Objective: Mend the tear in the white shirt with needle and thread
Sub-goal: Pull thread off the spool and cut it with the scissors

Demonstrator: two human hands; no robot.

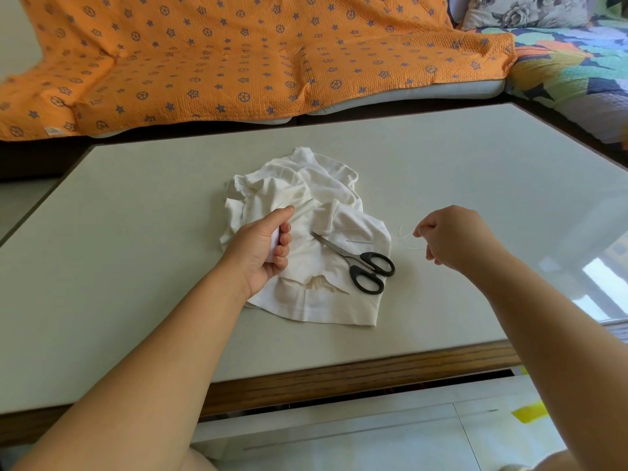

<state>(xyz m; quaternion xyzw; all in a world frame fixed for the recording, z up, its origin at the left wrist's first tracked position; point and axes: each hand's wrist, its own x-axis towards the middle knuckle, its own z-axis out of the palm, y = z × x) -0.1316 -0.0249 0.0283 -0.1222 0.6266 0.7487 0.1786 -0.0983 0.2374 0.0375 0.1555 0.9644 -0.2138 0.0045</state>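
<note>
Mid-frame on the desk (136,266) lies the shirt (306,198), its tear (321,283) toward me, with needle (359,241) and scissors (360,263) on it, handy. My left hand (260,253) grips what seems the spool (274,243); my right hand (455,237) pinches thread (404,232) to draw off a length.

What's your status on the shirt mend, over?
Left hand grips a white item, likely the spool; right hand pinches thread. Needle lies loose on white shirt, tear unstitched. Scissors rest on shirt beside tear.

A pale, wood-edged table (136,266) stands before a grey sofa (441,91) draped with an orange patterned blanket (238,56). A colourful quilt (571,69) lies at right. Daylight glares off the tabletop; pale floor (407,436) below.
</note>
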